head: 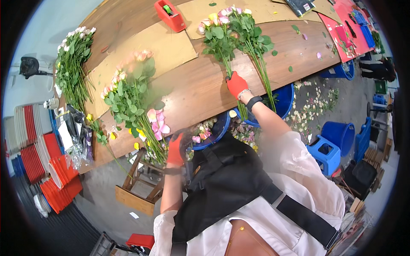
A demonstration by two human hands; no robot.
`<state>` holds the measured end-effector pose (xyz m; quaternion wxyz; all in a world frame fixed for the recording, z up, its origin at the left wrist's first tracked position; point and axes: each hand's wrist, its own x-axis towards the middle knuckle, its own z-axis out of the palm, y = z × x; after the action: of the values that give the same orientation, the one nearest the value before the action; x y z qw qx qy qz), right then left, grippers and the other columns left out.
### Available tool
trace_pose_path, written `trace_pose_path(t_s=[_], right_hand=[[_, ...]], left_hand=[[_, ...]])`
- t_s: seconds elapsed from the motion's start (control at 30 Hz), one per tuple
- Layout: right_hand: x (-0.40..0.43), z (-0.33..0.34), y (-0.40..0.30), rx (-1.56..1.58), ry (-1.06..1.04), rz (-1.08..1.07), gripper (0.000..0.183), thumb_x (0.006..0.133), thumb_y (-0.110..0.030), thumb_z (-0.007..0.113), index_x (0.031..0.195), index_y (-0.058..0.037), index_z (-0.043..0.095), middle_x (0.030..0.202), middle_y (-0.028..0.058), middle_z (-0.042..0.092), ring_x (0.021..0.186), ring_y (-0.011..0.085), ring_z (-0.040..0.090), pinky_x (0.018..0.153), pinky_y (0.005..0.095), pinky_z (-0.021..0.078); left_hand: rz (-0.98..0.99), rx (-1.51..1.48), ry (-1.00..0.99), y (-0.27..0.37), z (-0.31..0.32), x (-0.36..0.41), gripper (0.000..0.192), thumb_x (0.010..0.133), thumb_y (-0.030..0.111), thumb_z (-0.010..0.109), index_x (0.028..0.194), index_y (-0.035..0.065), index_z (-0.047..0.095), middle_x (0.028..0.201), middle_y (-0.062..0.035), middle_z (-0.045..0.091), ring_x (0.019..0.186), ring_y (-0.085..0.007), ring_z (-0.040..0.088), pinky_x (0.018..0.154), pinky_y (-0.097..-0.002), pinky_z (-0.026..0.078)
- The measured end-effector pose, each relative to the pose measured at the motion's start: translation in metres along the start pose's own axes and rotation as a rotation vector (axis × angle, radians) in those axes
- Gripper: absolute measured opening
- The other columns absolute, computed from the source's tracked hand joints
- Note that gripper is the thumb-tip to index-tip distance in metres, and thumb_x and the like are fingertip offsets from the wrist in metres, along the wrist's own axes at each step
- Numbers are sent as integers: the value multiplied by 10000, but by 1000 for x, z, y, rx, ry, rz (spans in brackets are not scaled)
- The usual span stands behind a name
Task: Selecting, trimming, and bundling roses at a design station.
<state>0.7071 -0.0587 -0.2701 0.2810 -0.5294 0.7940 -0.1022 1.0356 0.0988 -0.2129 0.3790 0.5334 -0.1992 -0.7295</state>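
My right hand (237,85), in a red and black glove, is closed around the stems of a rose bunch (221,40) with pink, cream and yellow heads, lying over the table. Just right of it lies a second bunch (256,48) of pale pink roses. My left hand (176,149), gloved alike, is at the table's front edge, beside the stem ends of a peach and pink rose bunch (128,105); whether it holds anything is unclear. Loose pink petals (158,124) lie between these stems and the left hand. White roses (75,60) lie farther left.
A red tape dispenser (169,16) stands on cardboard on the wooden table (192,86). Blue tubs (283,101) stand below its front edge, with petals and flower heads on the floor. A wooden stool (136,200) is at lower left, a blue stool (325,153) at right. A person (379,68) stands far right.
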Motion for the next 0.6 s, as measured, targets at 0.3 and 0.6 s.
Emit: trace_pose_path(t_s=[0.3,0.6], right_hand=[[-15,18,-53,-188,-27,9,422,867,-413,589,1039,-29,559,960,215,686,934,392,658,803,493,514],[-9,4,-53,-531,-37,-50,556,844,-538,605,1090,-42,549,1007,205,689,935,371,673,786,472,529]], left_hand=[[123,30,203,27,-19,-42,245,957,178,590,1139,15,616,964,-47,675,876,-114,637,769,-243,517],[367,395,664,27,-143,-65,342,892,197,672,1143,-25,603,1010,-84,667,906,-198,635,805,-324,497]])
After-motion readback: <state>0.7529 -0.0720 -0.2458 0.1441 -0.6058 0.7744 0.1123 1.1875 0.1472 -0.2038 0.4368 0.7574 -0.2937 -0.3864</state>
